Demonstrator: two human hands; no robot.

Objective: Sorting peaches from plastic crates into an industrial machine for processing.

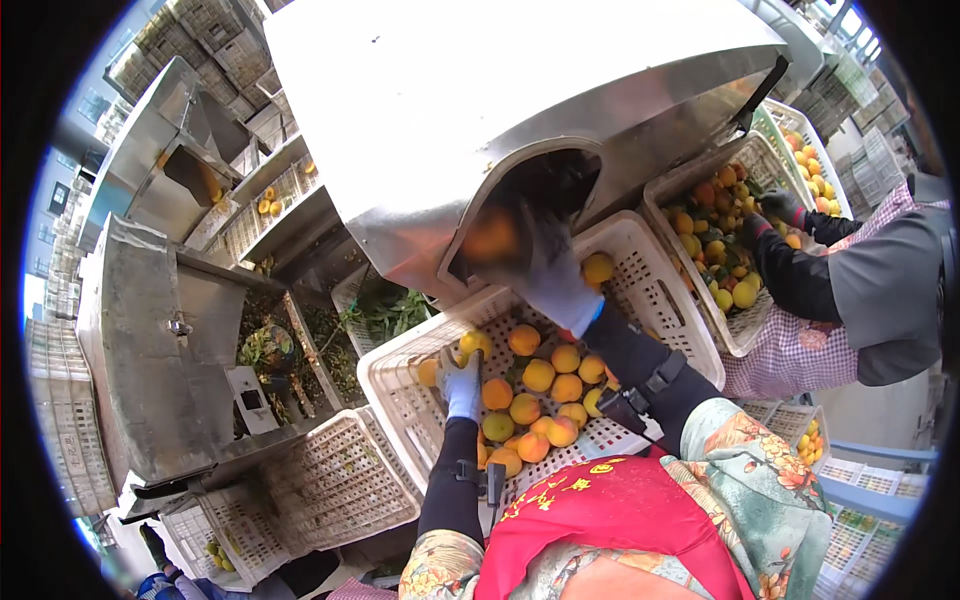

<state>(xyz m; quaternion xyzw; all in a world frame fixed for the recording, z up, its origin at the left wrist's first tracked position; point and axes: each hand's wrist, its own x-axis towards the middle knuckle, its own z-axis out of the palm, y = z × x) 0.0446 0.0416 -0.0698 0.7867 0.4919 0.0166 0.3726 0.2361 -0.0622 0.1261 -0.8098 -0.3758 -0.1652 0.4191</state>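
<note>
A white slatted crate (400,375) in front of me holds several yellow-orange peaches (538,375). My left hand (461,388), in a pale glove, is inside the crate's left part, its fingers closed around a yellow peach (475,344). My right hand (562,285), gloved too, reaches up to the dark opening (575,165) of a metal machine (430,130). Motion blurs its fingers. A smeared orange peach (490,236) shows beside them at the opening; whether they grip it is unclear. Another peach (597,268) lies just right of my right hand.
To the right, a co-worker's dark-gloved hands (770,215) are over another crate (740,340) of peaches. Green leaves (395,312) fill a crate under the machine. A white crate (345,480) stands lower left, beside a metal housing (160,350). Stacked crates (205,50) rise behind.
</note>
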